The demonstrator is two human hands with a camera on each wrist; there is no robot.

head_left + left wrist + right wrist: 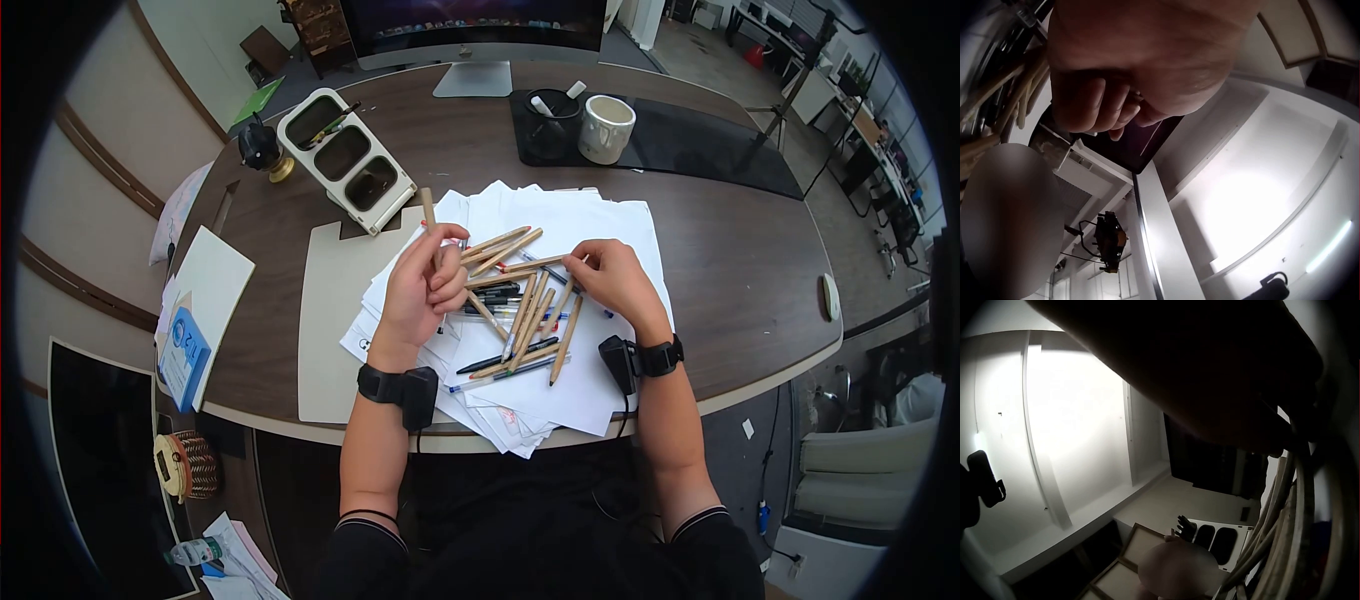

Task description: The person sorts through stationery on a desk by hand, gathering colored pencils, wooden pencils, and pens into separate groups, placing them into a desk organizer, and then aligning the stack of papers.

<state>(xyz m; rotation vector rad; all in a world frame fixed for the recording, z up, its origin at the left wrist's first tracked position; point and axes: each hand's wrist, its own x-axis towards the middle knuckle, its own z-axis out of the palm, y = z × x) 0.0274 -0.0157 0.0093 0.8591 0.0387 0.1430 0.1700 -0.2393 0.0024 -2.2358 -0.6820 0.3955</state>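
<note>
In the head view, my left hand (pixel 415 290) grips a wooden pencil (pixel 429 208) whose end sticks up above the fingers. The curled fingers of this hand (pixel 1122 75) fill the top of the left wrist view. To the right, my right hand (pixel 618 285) pinches the end of another wooden pencil (pixel 535 265) at the pile's upper edge. Between and below the hands lies a loose pile of wooden pencils (pixel 528 315), black pens (pixel 497 292) and a clear blue-tipped pen (pixel 500 374). White paper sheets (pixel 600 215) are spread beneath the pile.
A white three-compartment organizer (pixel 390 208) with a few pens in its top compartment stands beyond my left hand. Behind the papers are a black pen cup (pixel 550 130), a patterned mug (pixel 606 130) and a monitor (pixel 475 80). A blue box (pixel 185 355) lies at far left.
</note>
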